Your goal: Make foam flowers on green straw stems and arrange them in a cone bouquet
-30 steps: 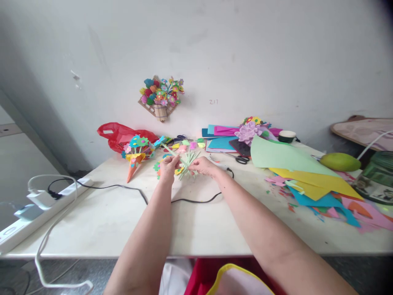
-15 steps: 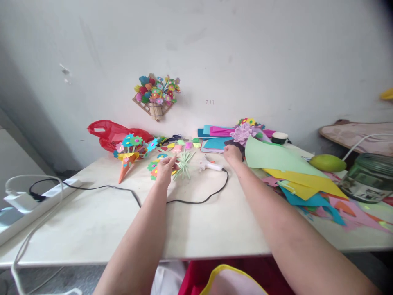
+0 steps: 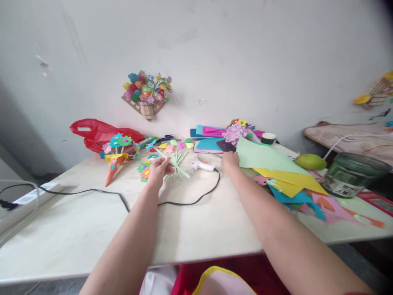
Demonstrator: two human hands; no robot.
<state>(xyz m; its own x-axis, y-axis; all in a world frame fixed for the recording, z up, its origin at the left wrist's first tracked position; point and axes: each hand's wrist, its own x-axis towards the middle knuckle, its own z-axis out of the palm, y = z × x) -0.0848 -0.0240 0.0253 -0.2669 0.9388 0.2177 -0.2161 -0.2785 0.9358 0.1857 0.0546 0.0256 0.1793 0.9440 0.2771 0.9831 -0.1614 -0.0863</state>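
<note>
Closed fingers of my left hand (image 3: pixel 160 170) pinch one pale green stem, beside a pile of pale green strips (image 3: pixel 177 164) on the white table (image 3: pixel 190 229). My right hand (image 3: pixel 230 160) is curled on the table near a dark foam piece (image 3: pixel 226 145) and the large light green sheet (image 3: pixel 267 157); what its fingers hold, if anything, is hidden. Between the hands lies a white glue gun (image 3: pixel 203 165) with a black cord. Foam flowers (image 3: pixel 144 169) lie left of my left hand. Small coloured foam pieces (image 3: pixel 181 145) are behind the strips.
At the left are an orange cone with foam flowers (image 3: pixel 114 167), a red plastic bag (image 3: pixel 92 133) and a power strip (image 3: pixel 30 200). Foam scraps (image 3: pixel 310 205), a green fruit (image 3: pixel 310 162) and a glass jar (image 3: pixel 350 176) occupy the right side. The black cord crosses the table.
The view has turned to the right. A pale green stem now extends from my left hand. My right hand has lowered beside the light green sheet.
</note>
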